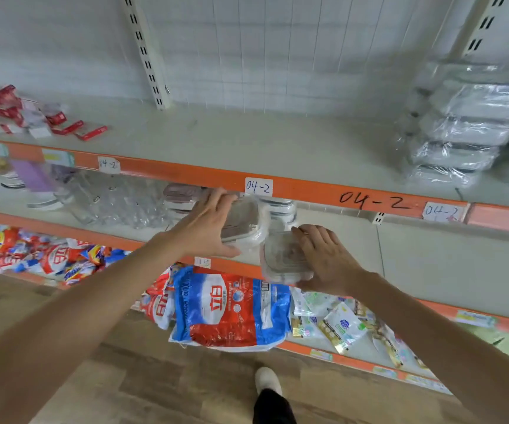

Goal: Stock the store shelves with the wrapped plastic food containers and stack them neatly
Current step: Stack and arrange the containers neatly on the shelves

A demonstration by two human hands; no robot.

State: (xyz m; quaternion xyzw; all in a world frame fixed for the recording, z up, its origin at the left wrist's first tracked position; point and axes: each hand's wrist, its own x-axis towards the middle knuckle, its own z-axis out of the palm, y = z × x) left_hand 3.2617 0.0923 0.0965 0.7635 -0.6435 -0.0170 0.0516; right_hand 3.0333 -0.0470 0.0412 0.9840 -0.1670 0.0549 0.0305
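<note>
My left hand (207,224) grips a wrapped clear food container (245,223) with a brownish lid, held tilted just under the orange edge of the upper shelf. My right hand (323,258) holds a second wrapped container (280,258) by its right side, at the front edge of the middle shelf (430,264). Behind them stand more wrapped containers (280,209) on the middle shelf. A tall stack of wrapped containers (464,130) sits at the right of the upper shelf (247,142).
Red boxes (8,111) lie at the upper shelf's left. Clear jars (115,200) fill the middle shelf's left. Detergent bags (228,310) and small packets (342,328) lie on the bottom shelf. A slotted upright (146,50) rises at the back. My shoe (267,381) is on the wooden floor.
</note>
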